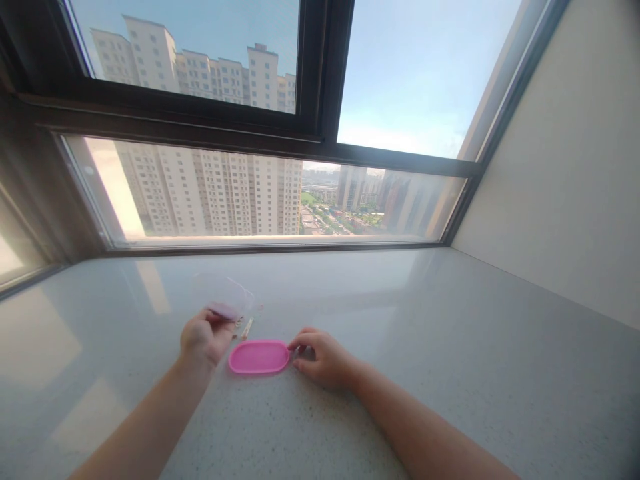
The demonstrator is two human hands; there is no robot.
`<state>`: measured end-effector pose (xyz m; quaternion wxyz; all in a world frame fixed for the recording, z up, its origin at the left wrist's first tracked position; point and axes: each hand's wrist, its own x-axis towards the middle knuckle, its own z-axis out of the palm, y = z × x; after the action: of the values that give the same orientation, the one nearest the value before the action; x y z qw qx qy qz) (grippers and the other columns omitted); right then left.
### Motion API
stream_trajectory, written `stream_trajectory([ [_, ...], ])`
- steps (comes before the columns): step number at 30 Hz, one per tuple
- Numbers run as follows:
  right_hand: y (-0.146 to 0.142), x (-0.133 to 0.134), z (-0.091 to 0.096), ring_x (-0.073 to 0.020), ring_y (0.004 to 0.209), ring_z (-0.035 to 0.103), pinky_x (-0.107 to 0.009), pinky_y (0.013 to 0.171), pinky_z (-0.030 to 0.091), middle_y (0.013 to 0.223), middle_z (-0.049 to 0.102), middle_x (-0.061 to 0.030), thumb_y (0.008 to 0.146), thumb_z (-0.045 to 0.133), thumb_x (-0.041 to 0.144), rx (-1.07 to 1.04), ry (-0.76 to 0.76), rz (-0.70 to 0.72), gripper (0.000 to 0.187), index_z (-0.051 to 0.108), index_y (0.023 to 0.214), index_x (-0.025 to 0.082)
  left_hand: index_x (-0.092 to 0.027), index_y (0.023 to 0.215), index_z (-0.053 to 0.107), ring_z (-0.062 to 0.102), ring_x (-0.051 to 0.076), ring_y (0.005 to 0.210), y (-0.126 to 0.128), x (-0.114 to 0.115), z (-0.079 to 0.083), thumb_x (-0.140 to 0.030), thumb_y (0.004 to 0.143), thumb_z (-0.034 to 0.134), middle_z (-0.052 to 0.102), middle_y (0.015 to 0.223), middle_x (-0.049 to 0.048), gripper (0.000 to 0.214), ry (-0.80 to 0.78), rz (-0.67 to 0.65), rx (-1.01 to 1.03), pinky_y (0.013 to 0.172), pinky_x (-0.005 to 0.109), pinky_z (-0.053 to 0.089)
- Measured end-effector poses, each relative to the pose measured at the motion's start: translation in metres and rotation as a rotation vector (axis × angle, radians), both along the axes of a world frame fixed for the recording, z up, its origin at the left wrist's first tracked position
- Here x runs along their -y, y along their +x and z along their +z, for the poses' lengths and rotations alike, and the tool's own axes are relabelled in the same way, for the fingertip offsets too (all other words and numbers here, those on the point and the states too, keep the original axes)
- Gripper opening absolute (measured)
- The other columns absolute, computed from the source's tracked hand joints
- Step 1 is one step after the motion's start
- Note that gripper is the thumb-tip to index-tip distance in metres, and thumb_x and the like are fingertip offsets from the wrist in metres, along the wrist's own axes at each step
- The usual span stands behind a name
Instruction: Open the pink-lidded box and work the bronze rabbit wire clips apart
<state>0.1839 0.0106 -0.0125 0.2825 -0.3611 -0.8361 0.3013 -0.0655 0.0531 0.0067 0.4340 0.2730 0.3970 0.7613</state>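
Note:
A pink oval tray (pixel 259 357) with a raised rim lies flat on the white speckled sill. At its right end is my right hand (pixel 323 359); the fingertips touch or nearly touch the rim, and thumb and index finger are apart. My left hand (pixel 203 339) is closed on a flat pale-purple piece (pixel 223 311), just left of and beyond the tray. A narrow light-coloured clip-like item (pixel 247 329) lies behind the tray, with several tiny pieces near the left fingers that are too small to name. Beyond them is a clear, thin plastic-looking sheet or bag (pixel 227 285), hard to make out.
The stone-like sill (pixel 450 373) stretches to both sides of the tray. A dark window frame (pixel 280 251) borders it at the back, with tall buildings outside. On the right a plain wall (pixel 560 167) rises from the sill.

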Motion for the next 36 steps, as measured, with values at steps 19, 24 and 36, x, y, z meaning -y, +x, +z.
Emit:
stream_trajectory([
  [19,0.003,-0.007,-0.006,-0.0136,0.081,0.056,-0.024,0.062,0.045,0.113,0.051,-0.0088,0.074,0.067,0.034,-0.325,-0.111,-0.052,0.066,0.037,0.131,0.023,-0.019,0.054,0.053,0.042,0.013,0.052,0.030,0.036,0.005,-0.005,0.059,0.052,0.046,0.052,-0.0037,0.015,0.232,-0.143,-0.717,0.052,0.024,0.037],
  [24,0.005,-0.009,-0.004,-0.0188,0.091,0.054,-0.034,0.076,0.047,0.129,0.040,-0.0132,0.065,0.073,0.048,-0.571,-0.045,-0.025,0.105,0.006,0.143,0.029,-0.019,0.063,0.056,0.046,0.019,0.070,0.057,0.057,0.009,-0.001,0.071,0.046,0.055,0.067,0.0028,0.022,0.474,-0.172,-1.531,0.068,0.031,0.035],
  [36,0.006,-0.001,0.005,-0.0247,0.103,0.053,-0.040,0.085,0.044,0.135,0.038,-0.0174,0.061,0.079,0.037,-0.407,0.243,-0.083,0.122,-0.010,0.144,0.025,-0.017,0.068,0.056,0.047,0.019,0.072,0.059,0.055,0.005,0.001,0.077,0.043,0.057,0.071,0.0039,0.024,0.534,-0.088,-1.963,0.068,0.031,0.035],
])
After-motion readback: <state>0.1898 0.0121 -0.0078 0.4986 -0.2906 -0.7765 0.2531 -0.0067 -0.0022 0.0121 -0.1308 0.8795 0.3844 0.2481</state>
